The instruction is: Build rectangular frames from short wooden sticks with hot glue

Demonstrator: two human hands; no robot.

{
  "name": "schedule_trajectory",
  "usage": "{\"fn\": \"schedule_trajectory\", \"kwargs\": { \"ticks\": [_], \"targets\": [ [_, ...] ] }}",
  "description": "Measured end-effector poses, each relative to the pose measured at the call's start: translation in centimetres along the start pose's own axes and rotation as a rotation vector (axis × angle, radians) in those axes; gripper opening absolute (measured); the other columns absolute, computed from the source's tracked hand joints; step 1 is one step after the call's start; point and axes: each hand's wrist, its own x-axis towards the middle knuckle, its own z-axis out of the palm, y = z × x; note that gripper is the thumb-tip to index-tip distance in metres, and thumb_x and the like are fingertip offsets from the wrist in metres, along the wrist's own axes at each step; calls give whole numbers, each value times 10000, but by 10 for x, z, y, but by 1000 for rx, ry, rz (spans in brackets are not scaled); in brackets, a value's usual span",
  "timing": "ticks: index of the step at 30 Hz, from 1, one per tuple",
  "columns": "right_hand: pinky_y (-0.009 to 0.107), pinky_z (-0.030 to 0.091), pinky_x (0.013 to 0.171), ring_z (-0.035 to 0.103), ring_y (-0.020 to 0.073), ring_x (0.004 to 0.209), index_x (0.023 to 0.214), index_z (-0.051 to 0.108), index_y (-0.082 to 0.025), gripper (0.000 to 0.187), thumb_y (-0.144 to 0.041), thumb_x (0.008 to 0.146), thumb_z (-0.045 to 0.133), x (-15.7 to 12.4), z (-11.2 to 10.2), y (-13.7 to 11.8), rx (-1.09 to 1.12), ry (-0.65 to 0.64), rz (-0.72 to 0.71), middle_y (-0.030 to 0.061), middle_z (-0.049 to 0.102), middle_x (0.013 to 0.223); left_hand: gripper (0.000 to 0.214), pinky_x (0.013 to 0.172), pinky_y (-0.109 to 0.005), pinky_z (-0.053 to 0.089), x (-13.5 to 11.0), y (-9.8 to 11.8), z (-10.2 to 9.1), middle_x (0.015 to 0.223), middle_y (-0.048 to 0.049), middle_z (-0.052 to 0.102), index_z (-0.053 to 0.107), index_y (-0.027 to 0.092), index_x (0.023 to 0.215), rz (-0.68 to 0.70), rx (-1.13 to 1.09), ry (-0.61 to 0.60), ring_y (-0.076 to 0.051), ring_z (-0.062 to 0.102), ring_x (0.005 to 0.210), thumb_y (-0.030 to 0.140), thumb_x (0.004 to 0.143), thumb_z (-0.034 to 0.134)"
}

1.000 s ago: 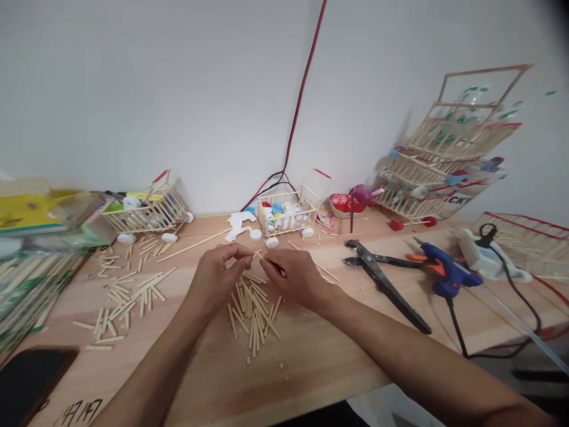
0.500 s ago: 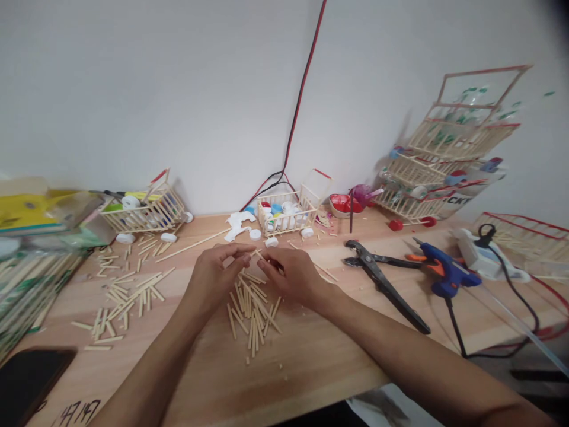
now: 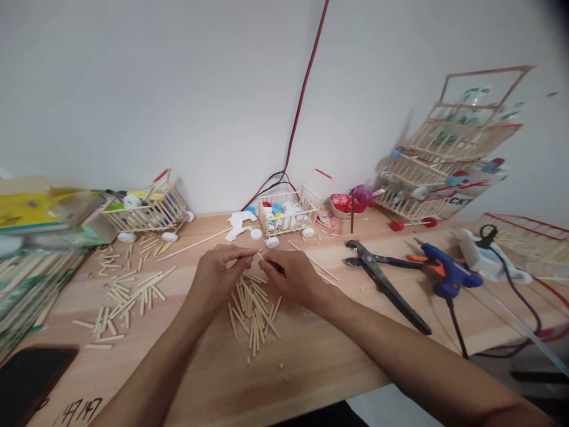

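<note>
My left hand (image 3: pixel 219 268) and my right hand (image 3: pixel 288 273) meet fingertip to fingertip over the bench. Thumb and forefinger of the right one pinch a short wooden stick (image 3: pixel 261 255), its end pointing up and left. The left fingers are closed at that end; whether they grip the stick too is hidden. Below both hands lies a loose pile of cut stick pieces (image 3: pixel 255 314). Just behind them stands a small stick-built cart (image 3: pixel 287 222) with white cap wheels, filled with bottle caps.
More stick pieces (image 3: pixel 128 299) and another cart (image 3: pixel 146 216) lie left, beside bundled sticks (image 3: pixel 38 284) and a phone (image 3: pixel 35 379). To the right are black pliers (image 3: pixel 386 284), a blue glue gun (image 3: pixel 451 267), a power strip (image 3: pixel 493 255) and stacked carts (image 3: pixel 444 160).
The right fingers have tilted the stick more upright, and the left fingertips have shifted slightly against it. The pile and tools have stayed put.
</note>
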Motion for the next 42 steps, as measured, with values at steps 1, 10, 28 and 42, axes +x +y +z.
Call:
{"fn": "schedule_trajectory", "kwargs": {
  "ticks": [1,10,28,42],
  "targets": [
    [224,232,553,405,81,554,657,505,-154,279,-242,919,463,0,0,0,4,4,-2,-25,500,592,238,780,-357,482,0,0,0,854,-47,751,747,199,963,2,1,2,-218,661,815,243,782,598],
    [227,236,555,407,84,555,644,493,-156,288,-239,919,465,-1,3,0,3,0,-5,-24,504,588,217,738,-328,479,0,0,1,755,-24,737,756,221,933,45,38,21,-205,655,776,232,783,600],
    [229,263,572,468,98,584,666,519,-159,272,-241,917,456,-1,2,0,-26,-28,14,-1,564,626,215,731,-328,485,-1,0,3,748,-25,740,757,226,923,42,64,22,-204,658,764,242,775,601],
    [231,259,564,468,97,574,661,529,-157,277,-240,915,458,-2,3,-1,-37,-33,22,0,570,618,207,717,-332,492,-2,1,3,753,-24,737,759,233,907,35,64,18,-205,659,751,247,777,598]
  ]
}}
